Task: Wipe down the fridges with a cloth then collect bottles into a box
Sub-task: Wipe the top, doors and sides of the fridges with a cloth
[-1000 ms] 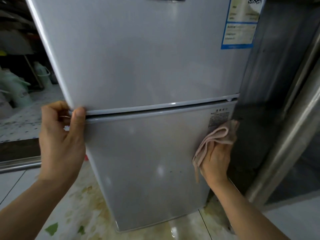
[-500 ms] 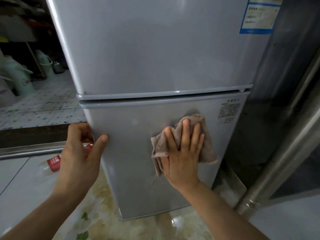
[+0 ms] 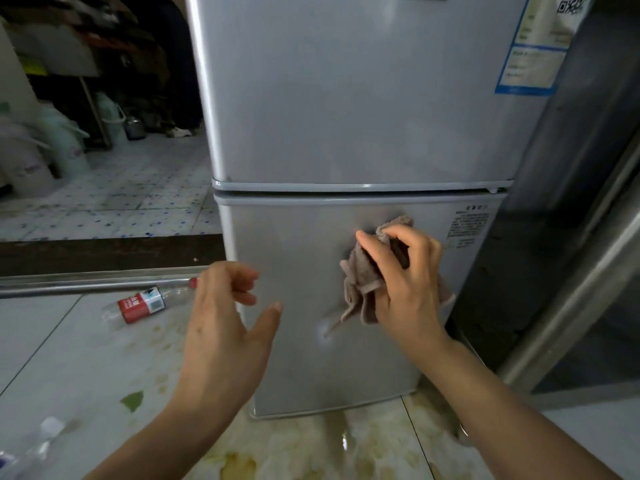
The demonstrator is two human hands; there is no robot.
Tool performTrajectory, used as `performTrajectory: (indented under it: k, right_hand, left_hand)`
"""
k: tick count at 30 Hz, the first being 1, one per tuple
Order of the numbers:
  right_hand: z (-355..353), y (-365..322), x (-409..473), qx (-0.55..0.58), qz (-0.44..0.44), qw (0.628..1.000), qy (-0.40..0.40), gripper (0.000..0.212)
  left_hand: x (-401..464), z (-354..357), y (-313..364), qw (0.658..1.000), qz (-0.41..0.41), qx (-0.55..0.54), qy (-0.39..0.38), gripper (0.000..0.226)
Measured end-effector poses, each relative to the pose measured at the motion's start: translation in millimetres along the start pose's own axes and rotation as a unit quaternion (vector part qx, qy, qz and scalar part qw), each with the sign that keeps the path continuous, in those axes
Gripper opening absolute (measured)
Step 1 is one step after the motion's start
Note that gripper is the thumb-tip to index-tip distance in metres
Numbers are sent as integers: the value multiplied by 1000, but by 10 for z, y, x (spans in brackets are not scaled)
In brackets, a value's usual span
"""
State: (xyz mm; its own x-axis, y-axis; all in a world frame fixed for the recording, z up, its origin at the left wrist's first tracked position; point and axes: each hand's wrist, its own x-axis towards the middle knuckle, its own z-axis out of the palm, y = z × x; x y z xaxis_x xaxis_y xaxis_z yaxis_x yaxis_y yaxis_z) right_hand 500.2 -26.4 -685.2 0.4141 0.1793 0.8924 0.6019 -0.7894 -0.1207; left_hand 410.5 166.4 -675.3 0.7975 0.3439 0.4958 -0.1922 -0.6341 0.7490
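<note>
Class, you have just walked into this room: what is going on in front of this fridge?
A person is wiping a small silver two-door fridge. The right hand presses a bunched pinkish-grey cloth against the lower door. The left hand hovers open and empty near that door's left edge. A clear plastic bottle with a red label lies on the stained floor tiles, not yet collected.

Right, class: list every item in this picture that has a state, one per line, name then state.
Upper fridge door: shut.
Lower fridge door: shut.
Cloth: bunched, pressed against the lower door.
Right hand: gripping the cloth.
Left hand: open, empty, by the door's left edge.
Red-labelled bottle: lying on its side on the floor.
Clear bottle: lying on the floor, bottom left.
</note>
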Motion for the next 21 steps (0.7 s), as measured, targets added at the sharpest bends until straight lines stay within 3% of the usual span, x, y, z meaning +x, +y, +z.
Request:
performTrajectory:
  k: [3, 6, 8, 11, 16, 21]
  right_hand:
    - [-199, -166, 146, 88, 50, 995, -7, 33]
    - [-402, -347, 230, 167, 54, 982, -69, 70]
    - [-502, -503, 250, 213, 39, 970, -108, 82]
    - [-565, -709, 234, 261, 23, 952, -160, 90]
    - [-579, -838, 47, 332, 91, 920, -189, 76]
    - [-565, -803, -191, 331, 217, 879, -267, 54]
  left_hand:
    - [-10, -57, 177, 998, 30, 4, -58, 36]
    - [25, -134, 375, 994, 39, -35, -95, 47]
    - [67, -186, 500, 988, 22, -72, -133, 55]
    - [139, -256, 610, 967, -55, -137, -206, 41]
    - [119, -358, 547, 945, -160, -153, -240, 33]
    - [70, -333, 473, 969, -135, -58, -199, 25]
